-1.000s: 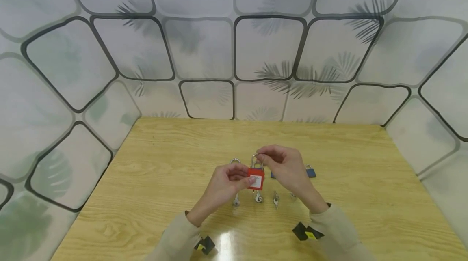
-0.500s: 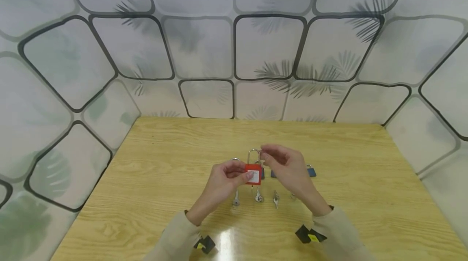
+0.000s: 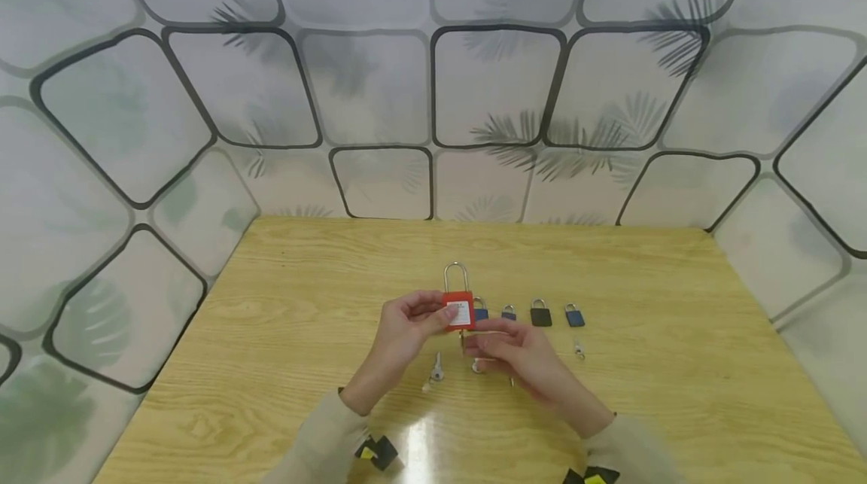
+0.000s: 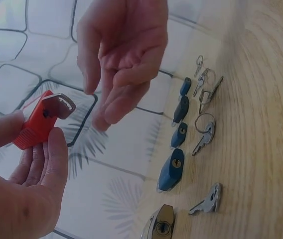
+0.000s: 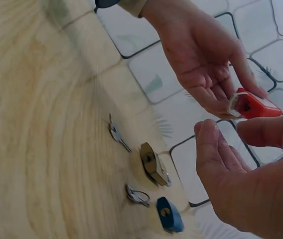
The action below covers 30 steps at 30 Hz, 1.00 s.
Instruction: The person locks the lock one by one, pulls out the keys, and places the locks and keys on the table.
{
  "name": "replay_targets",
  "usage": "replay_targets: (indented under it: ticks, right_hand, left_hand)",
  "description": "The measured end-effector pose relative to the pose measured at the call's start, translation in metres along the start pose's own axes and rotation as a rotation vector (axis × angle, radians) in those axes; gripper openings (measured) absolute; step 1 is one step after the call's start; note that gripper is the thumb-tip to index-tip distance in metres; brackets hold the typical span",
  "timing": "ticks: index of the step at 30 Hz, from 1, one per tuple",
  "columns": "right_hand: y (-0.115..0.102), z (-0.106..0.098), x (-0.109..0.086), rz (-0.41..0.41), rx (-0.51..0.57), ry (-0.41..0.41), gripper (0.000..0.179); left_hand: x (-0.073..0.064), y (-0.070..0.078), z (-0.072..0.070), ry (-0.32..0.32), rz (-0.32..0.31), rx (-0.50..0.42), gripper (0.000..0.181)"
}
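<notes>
My left hand point(image 3: 400, 337) pinches a red padlock point(image 3: 458, 310) upright by its body, thumb on the white label. Its tall silver shackle points up. Out of the padlock's underside juts a silver key point(image 4: 63, 103), which the right wrist view also shows on the red body point(image 5: 261, 105). Just below and to the right is my right hand point(image 3: 518, 356), fingertips near the key. Seen in the right wrist view, the thumb and fingers of that right hand point(image 5: 256, 179) are apart with nothing between them.
Beyond the hands stands a row of smaller padlocks, among them a dark one point(image 3: 540, 316) and a blue one point(image 3: 574, 315). A brass-faced padlock point(image 4: 160, 224) shows in the left wrist view. Several keys lie nearer, including one point(image 3: 437, 369) on the wooden table point(image 3: 305, 281).
The right hand has left the shackle and dropped below the padlock's body. The left hand has shifted the red padlock left and slightly up, uncovering more padlocks in the row.
</notes>
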State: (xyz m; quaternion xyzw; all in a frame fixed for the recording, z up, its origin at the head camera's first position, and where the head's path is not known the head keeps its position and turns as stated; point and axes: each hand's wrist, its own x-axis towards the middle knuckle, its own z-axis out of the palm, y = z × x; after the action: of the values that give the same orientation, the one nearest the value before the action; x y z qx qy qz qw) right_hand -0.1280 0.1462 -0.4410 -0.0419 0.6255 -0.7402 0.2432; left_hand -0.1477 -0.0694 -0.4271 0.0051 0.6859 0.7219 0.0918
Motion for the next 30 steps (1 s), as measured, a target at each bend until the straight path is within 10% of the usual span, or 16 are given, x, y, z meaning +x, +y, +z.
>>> replay_targets:
  ticks: [10,30]
  right_hand:
    - [0.007,0.013,0.002,0.044,0.264,-0.087,0.053]
    - [0.008,0.026,0.005,0.044,0.069,0.161,0.031]
  left_hand:
    - [0.001,-0.003,-0.002,-0.009,-0.005,0.012,0.033]
    - [0.003,-0.005,-0.002,-0.007,-0.050,-0.057,0.030]
